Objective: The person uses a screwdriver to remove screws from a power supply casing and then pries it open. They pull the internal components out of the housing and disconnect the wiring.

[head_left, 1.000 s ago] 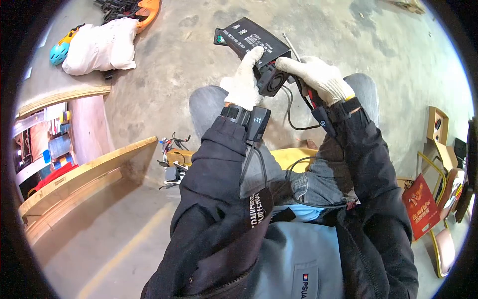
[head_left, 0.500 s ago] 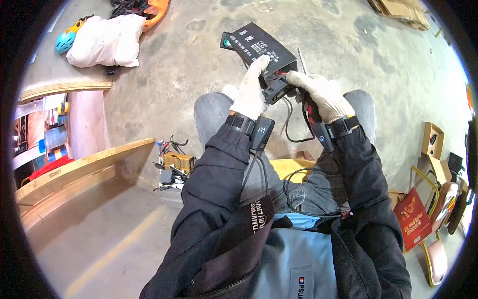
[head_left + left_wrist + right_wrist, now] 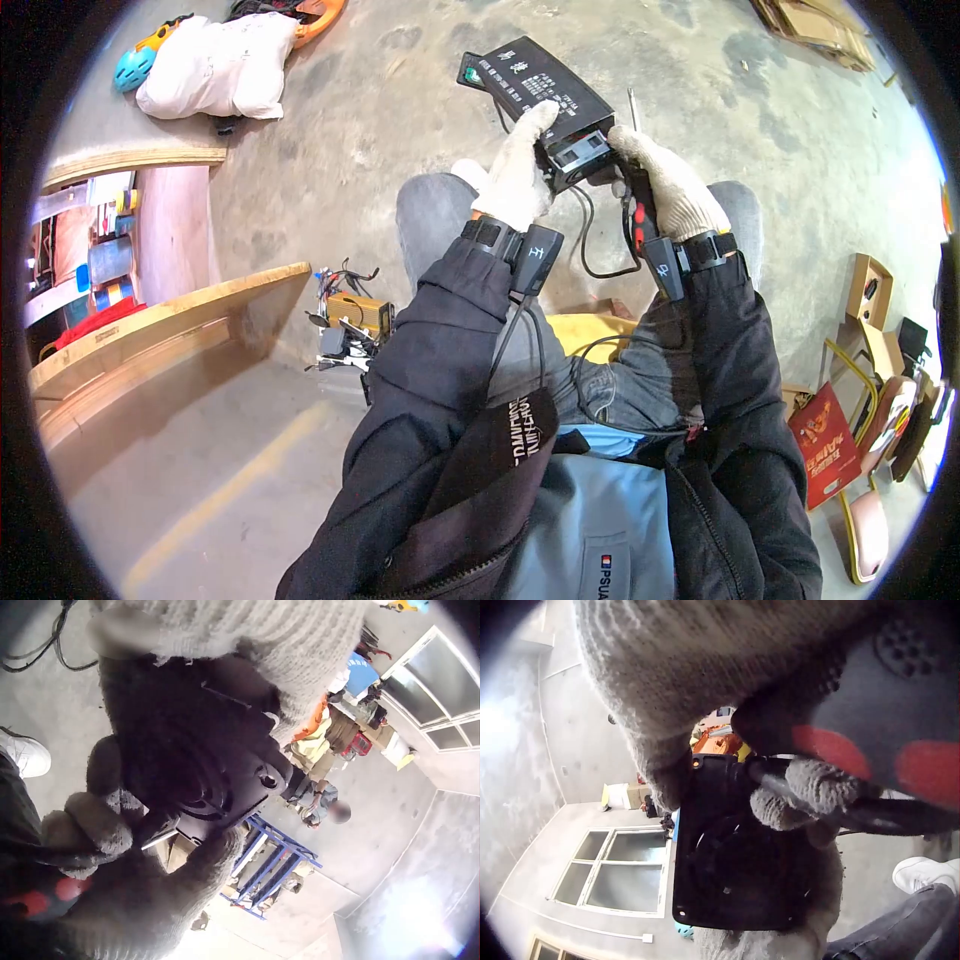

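In the head view my gloved left hand (image 3: 520, 180) grips a black box (image 3: 550, 85) with white lettering, thumb on its top. A small black fan (image 3: 580, 155) is at the box's near end. My gloved right hand (image 3: 675, 185) holds a black and red tool handle (image 3: 640, 222), its metal shaft (image 3: 632, 108) pointing up; thumb and forefinger are at the fan's right side. The right wrist view shows the fan's square housing (image 3: 739, 870) between gloved fingers, with the tool handle (image 3: 922, 712) above. The fan (image 3: 202, 772) is dark in the left wrist view.
A black cable (image 3: 600, 272) hangs below the hands. A white sack (image 3: 215, 65) and a blue helmet (image 3: 133, 70) lie far left, a wooden board (image 3: 180, 320) nearer. Flattened cardboard (image 3: 815, 30) lies top right, a red bag (image 3: 825, 445) lower right.
The fan has tilted, now showing its side edge to the head camera. Both hands and the box have shifted slightly right in view, and the right fingertips have moved to the fan's outer side.
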### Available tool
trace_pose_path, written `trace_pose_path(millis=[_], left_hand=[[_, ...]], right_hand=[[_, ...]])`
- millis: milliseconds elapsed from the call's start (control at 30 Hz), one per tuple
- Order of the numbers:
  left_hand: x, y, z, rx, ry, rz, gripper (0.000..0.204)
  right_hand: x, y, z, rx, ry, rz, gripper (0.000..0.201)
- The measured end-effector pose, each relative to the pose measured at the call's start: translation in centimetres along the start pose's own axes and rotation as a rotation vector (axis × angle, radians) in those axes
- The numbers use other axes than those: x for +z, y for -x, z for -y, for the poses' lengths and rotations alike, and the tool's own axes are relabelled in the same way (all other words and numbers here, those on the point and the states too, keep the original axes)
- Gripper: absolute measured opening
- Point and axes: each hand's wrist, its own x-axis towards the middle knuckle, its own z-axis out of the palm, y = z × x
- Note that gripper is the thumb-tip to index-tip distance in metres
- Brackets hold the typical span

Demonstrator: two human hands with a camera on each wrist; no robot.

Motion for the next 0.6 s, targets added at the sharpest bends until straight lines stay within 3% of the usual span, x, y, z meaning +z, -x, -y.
trace_pose_path(millis=[200, 267, 600], left_hand=[[0.5, 0.3, -0.2, 0.009, -0.038, -0.106, 0.036], [-0.2, -0.2, 0.0, 0.010, -0.020, -0.033, 0.035], [-0.8, -1.0, 0.5, 0.020, 0.026, 0.020, 0.034]], right_hand=[[-0.5, -0.8, -0.2, -0.046, -0.021, 0.028, 0.048], [-0.4, -0.8, -0.1, -0.017, 0.000, -0.001, 0.047], [0.8, -0.4, -0.1, -0.027, 0.017, -0.064, 0.047]])
